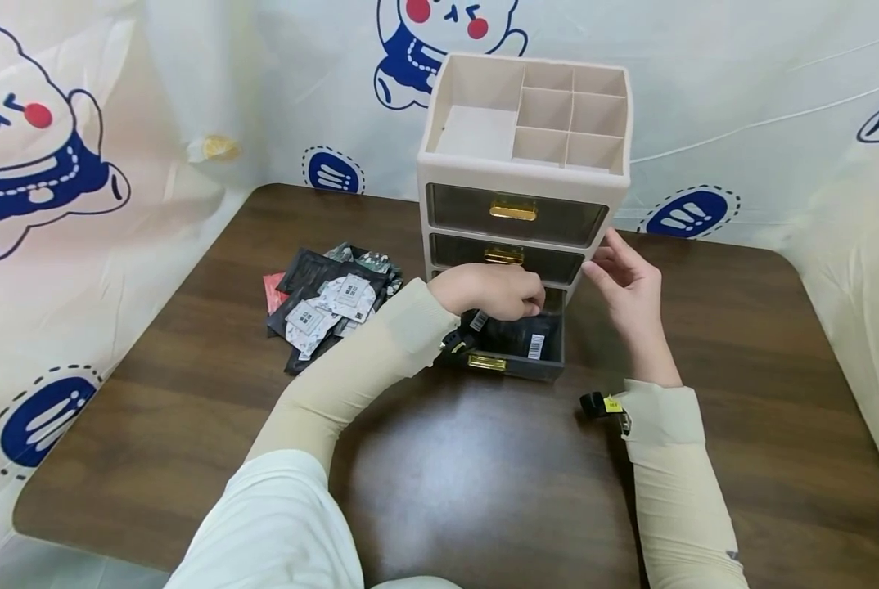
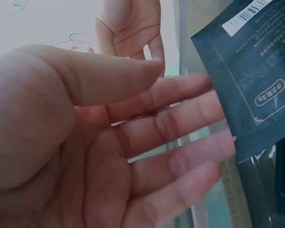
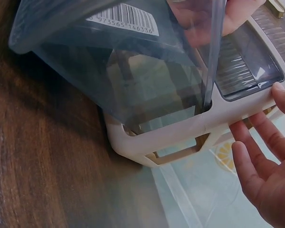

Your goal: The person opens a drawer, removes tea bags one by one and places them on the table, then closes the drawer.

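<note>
A beige desktop drawer organizer (image 1: 524,173) stands on the brown table, its dark see-through bottom drawer (image 1: 535,370) pulled out. Black sachets with barcode labels lie in that drawer. My left hand (image 1: 494,292) is over the drawer; in the left wrist view its nearly straight fingers (image 2: 173,121) reach the edge of a black sachet (image 2: 263,90), the thumb apart from it. At the organizer's right side, my right hand (image 1: 631,298) holds the corner of the frame, thumb (image 3: 284,99) on the front edge and fingers along the side.
Left of the organizer lies a pile of sachets (image 1: 336,298), black and patterned, with a red one (image 1: 274,291) at its edge. The upper drawers with gold handles (image 1: 513,211) are closed. A patterned white curtain (image 1: 322,74) hangs behind the table.
</note>
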Demonstrator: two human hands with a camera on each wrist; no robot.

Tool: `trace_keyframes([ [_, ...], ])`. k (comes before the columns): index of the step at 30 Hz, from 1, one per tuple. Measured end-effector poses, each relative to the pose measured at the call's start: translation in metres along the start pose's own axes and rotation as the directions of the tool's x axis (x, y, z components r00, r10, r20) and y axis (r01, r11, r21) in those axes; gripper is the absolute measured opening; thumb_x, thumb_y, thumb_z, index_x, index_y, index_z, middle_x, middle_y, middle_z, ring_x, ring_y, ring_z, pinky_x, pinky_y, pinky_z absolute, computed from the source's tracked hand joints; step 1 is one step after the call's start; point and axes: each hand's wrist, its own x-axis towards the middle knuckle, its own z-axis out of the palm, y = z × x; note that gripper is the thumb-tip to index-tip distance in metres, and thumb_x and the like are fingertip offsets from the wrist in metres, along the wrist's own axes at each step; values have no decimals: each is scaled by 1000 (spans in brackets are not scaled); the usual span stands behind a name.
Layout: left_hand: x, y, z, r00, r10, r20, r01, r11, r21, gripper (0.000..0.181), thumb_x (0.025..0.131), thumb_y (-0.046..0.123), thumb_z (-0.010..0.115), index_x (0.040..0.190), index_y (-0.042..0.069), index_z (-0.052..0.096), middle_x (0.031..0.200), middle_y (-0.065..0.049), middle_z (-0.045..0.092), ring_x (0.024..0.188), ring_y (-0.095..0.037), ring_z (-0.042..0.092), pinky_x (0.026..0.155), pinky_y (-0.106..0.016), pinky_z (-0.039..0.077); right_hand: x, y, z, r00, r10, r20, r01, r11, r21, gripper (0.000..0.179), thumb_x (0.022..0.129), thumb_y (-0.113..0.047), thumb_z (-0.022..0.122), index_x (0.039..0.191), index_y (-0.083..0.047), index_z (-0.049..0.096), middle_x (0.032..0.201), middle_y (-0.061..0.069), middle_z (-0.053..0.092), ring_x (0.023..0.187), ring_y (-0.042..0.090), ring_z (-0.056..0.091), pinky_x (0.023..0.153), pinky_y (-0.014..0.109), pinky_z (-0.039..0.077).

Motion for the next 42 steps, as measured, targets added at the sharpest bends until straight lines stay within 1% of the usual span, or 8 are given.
trace_keyframes([
  [5,4,-1,2,998,62,-16,-63,998,-28,24,104,17,49,97,6,69,75,3,49,68,-11,44,69,-23,39,0,2,1,1000,-16,0,16,1000,7,54,91,5,65,141,-12,54,95,-30,67,94,-4,62,87,14,49],
  [13,8,3,6,996,86,16,-85,995,-47,15,97,11,64,110,5,66,99,-4,64,83,-12,53,82,-26,47,0,3,1,999,-35,-11,35,999,14,53,90,7,64,140,-8,54,93,-30,67,91,-3,64,87,14,50],
  [16,10,3,8,996,90,20,-89,996,-31,19,95,4,63,114,4,64,99,-6,64,86,-13,53,87,-28,48,0,4,1,999,-39,-9,39,999,12,53,90,7,65,140,-9,54,94,-30,67,92,-3,64,88,15,50],
  [19,10,3,8,995,96,14,-96,995,-21,20,94,-2,62,113,5,64,91,-4,63,86,-14,54,90,-29,47,0,4,1,999,-41,-7,41,999,9,52,91,6,65,139,-11,56,95,-29,68,92,-2,64,88,15,50],
  [24,11,1,9,994,107,-8,-107,994,-14,21,93,-6,58,109,6,65,75,1,55,84,-14,52,88,-28,46,1,4,1,999,-45,-11,45,999,9,51,91,5,64,139,-13,57,97,-29,68,93,-1,64,89,15,50],
  [28,12,-1,9,993,119,-26,-119,993,-13,21,93,-6,56,107,6,65,72,2,52,81,-13,51,86,-27,45,0,6,2,999,-47,-15,47,999,9,52,91,6,64,139,-11,56,95,-29,68,92,-2,64,88,15,50],
  [36,8,-3,6,988,139,-63,-140,990,-14,22,93,-7,54,107,5,65,84,-1,58,81,-13,51,87,-27,46,0,8,2,998,-59,-12,60,998,14,52,90,8,65,139,-10,56,95,-28,68,92,-2,64,87,14,49],
  [42,-2,-6,4,989,110,-95,-113,993,-30,18,95,-3,58,108,7,65,96,-4,61,86,-14,53,88,-28,47,1,7,1,999,-51,-14,51,999,13,52,90,7,64,139,-9,56,93,-28,68,91,-2,64,88,15,50],
])
